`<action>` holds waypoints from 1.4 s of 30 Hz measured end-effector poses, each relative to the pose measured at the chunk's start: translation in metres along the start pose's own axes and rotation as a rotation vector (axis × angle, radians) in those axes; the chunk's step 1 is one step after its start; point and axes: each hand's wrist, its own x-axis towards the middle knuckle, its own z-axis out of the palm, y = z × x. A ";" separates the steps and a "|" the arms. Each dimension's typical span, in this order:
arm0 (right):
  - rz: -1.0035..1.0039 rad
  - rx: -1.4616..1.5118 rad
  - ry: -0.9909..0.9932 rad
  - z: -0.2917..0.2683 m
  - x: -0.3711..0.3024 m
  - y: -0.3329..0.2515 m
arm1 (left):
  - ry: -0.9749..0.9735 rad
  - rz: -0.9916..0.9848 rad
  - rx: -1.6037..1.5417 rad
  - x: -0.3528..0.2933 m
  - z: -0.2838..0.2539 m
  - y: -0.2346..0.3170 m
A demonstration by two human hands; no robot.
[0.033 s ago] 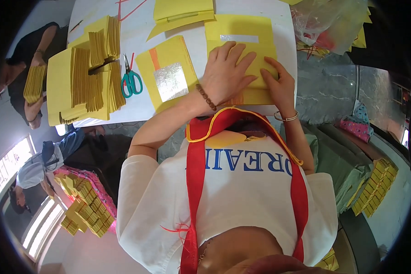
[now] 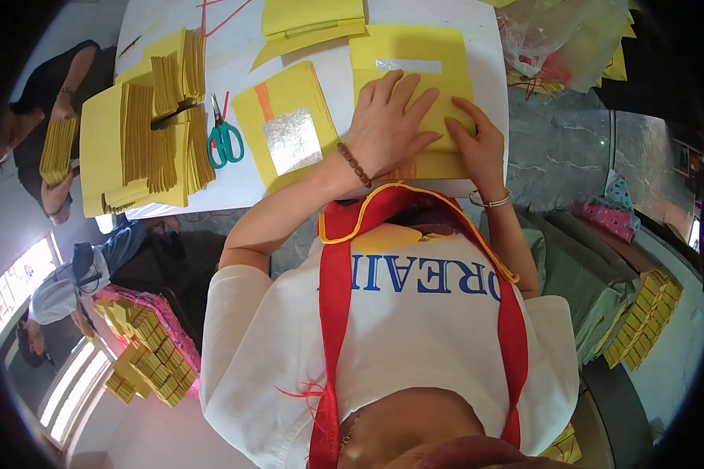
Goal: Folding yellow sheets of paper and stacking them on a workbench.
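Observation:
My left hand (image 2: 393,119) lies flat with spread fingers on a yellow paper sheet (image 2: 411,43) at the table's near right. A silvery strip crosses the sheet's upper part, and some orange shows at its near edge. My right hand (image 2: 479,148) rests at the right edge of the same paper, its thumb and forefinger apart. The paper seems folded over beneath my hands, though they hide part of it. Left of them lies another yellow paper piece (image 2: 321,102) with an orange stripe and a silver foil square (image 2: 292,141).
Teal-handled scissors (image 2: 225,144) lie beside stacks of folded yellow paper (image 2: 102,148). More yellow paper (image 2: 313,16) is at the far side, with a clear plastic bag (image 2: 563,39) at the right. At left, a person holds a yellow bundle (image 2: 58,151). Green-wrapped stacks (image 2: 579,273) stand right.
The bundle held by the person at left has shifted slightly downward in the picture. My hands and the paper under them look the same.

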 end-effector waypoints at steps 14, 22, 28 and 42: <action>-0.429 -0.689 -0.083 -0.003 -0.050 -0.005 | -0.104 -0.007 0.095 -0.011 0.018 -0.005; -0.467 -0.723 -0.326 -0.005 -0.049 0.003 | 0.004 0.048 0.008 -0.014 0.018 -0.019; -0.479 -0.677 -0.311 -0.007 -0.051 0.003 | -0.167 0.178 -0.033 -0.014 0.001 -0.007; -0.471 -0.566 -0.286 -0.013 -0.040 -0.004 | -0.042 0.258 0.366 -0.022 0.023 0.009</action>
